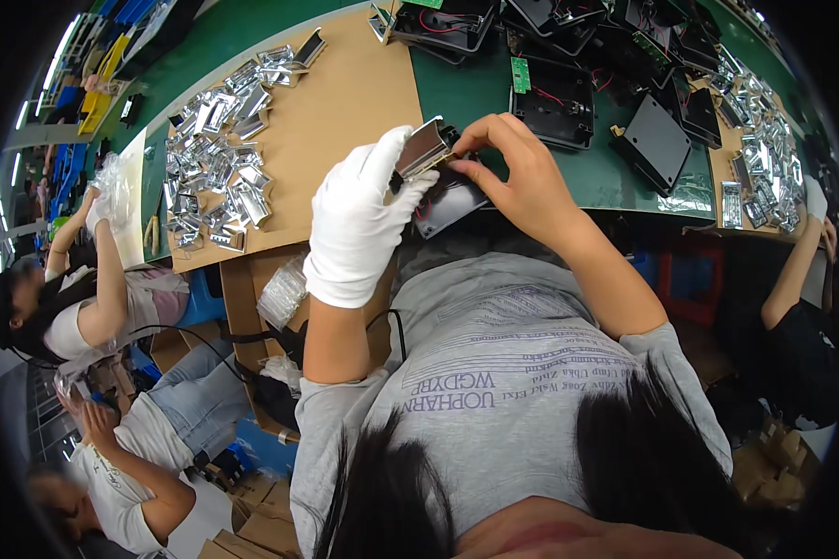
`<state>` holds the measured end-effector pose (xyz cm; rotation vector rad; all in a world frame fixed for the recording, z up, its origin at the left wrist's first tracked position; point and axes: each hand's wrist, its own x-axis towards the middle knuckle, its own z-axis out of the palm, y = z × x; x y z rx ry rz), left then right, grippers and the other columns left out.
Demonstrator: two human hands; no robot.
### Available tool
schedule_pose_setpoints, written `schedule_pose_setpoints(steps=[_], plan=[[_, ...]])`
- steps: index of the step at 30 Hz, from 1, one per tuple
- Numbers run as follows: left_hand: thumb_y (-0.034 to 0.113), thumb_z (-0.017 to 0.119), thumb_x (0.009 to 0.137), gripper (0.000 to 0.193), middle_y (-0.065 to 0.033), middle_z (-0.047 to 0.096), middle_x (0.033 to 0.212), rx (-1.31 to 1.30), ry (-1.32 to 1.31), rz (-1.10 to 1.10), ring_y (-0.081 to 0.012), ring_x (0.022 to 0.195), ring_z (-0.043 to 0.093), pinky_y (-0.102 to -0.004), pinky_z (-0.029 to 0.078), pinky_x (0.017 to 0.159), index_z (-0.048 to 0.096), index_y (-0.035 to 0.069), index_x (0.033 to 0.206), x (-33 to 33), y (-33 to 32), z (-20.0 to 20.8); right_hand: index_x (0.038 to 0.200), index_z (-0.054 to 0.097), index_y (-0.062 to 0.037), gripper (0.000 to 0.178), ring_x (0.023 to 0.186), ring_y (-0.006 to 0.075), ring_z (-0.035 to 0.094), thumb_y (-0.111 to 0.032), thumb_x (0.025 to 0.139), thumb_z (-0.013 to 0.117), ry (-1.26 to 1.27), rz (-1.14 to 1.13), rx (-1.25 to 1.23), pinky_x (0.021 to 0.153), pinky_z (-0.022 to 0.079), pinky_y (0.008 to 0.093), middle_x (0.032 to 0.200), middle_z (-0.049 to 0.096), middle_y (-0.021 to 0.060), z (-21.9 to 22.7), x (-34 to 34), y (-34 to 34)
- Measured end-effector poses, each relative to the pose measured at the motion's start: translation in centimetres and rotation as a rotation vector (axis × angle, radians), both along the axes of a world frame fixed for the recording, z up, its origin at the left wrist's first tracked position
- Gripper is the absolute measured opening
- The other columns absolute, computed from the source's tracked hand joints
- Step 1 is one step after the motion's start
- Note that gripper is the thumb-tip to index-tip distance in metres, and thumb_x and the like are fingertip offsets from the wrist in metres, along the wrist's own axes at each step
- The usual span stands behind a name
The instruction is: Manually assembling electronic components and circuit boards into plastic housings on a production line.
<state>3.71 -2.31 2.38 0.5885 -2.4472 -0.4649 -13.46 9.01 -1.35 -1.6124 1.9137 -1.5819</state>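
Observation:
My left hand (pixel 356 216), in a white glove, is closed around a shiny chrome-coloured metal frame (pixel 423 149), held tilted above the table's front edge. My bare right hand (pixel 524 179) pinches with thumb and forefinger at the frame's dark right end. Whatever small part sits between those fingertips is hidden. Just below both hands is a black plastic case half (pixel 451 207), partly covered by the gloved fingers; a bit of red wire shows beside it.
Many loose chrome frames (pixel 216 154) lie on brown cardboard (pixel 345 102) to the left. Black case halves (pixel 555 107) with wires and green circuit boards pile up at the back right. A closed black case (pixel 653 144) lies nearer. Co-workers sit at both sides.

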Motion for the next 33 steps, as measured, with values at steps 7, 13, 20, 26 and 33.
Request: schedule_pose_setpoints(steps=[7, 13, 20, 26, 33], plan=[[0.014, 0.088, 0.076, 0.051, -0.0053, 0.073, 0.104, -0.167, -0.389, 0.091, -0.0197, 0.087, 0.068, -0.0318, 0.053, 0.077, 0.069, 0.007, 0.123, 0.2, 0.4, 1.2, 0.091, 0.065, -0.0028, 0.019, 0.083, 0.0161, 0.065, 0.006, 0.080, 0.078, 0.296, -0.061, -0.067, 0.075, 0.053, 0.0277, 0.088, 0.064, 0.0032, -0.8, 0.3, 0.3], [0.021, 0.085, 0.076, 0.048, -0.0065, 0.071, 0.089, -0.157, -0.067, -0.027, -0.0251, 0.068, 0.064, -0.0351, 0.052, 0.064, 0.068, 0.010, 0.119, -0.5, -0.7, -0.7, 0.121, 0.063, -0.0084, 0.049, 0.110, 0.0225, 0.065, -0.016, 0.078, 0.086, -0.119, 0.104, -0.037, 0.093, 0.051, 0.0312, 0.115, 0.068, 0.0067, -2.2, -0.8, 1.4], [0.020, 0.085, 0.075, 0.042, -0.0072, 0.074, 0.083, -0.036, 0.010, -0.052, -0.0246, 0.063, 0.066, -0.0348, 0.052, 0.061, 0.072, 0.009, 0.113, -0.8, -0.9, 0.1, 0.156, 0.038, -0.0131, 0.113, 0.132, 0.0304, 0.058, -0.034, 0.062, 0.096, 0.021, 0.176, 0.171, 0.110, 0.046, 0.0392, 0.148, 0.056, 0.0113, -1.2, -0.8, 1.4], [0.017, 0.085, 0.073, 0.043, -0.0087, 0.076, 0.085, -0.059, -0.009, -0.066, -0.0236, 0.064, 0.067, -0.0339, 0.052, 0.062, 0.073, 0.008, 0.113, -0.9, -0.8, 0.3, 0.163, 0.029, -0.0137, 0.124, 0.133, 0.0309, 0.057, -0.035, 0.061, 0.097, 0.033, 0.201, 0.225, 0.110, 0.046, 0.0410, 0.149, 0.057, 0.0108, -1.3, -0.8, 1.4], [0.017, 0.085, 0.073, 0.043, -0.0082, 0.076, 0.085, -0.033, -0.037, -0.078, -0.0239, 0.064, 0.066, -0.0341, 0.052, 0.062, 0.073, 0.009, 0.114, -1.0, -0.8, 0.5, 0.162, 0.031, -0.0128, 0.122, 0.132, 0.0305, 0.058, -0.035, 0.061, 0.097, 0.028, 0.188, 0.246, 0.110, 0.047, 0.0400, 0.148, 0.058, 0.0104, -1.3, -0.8, 1.5]])
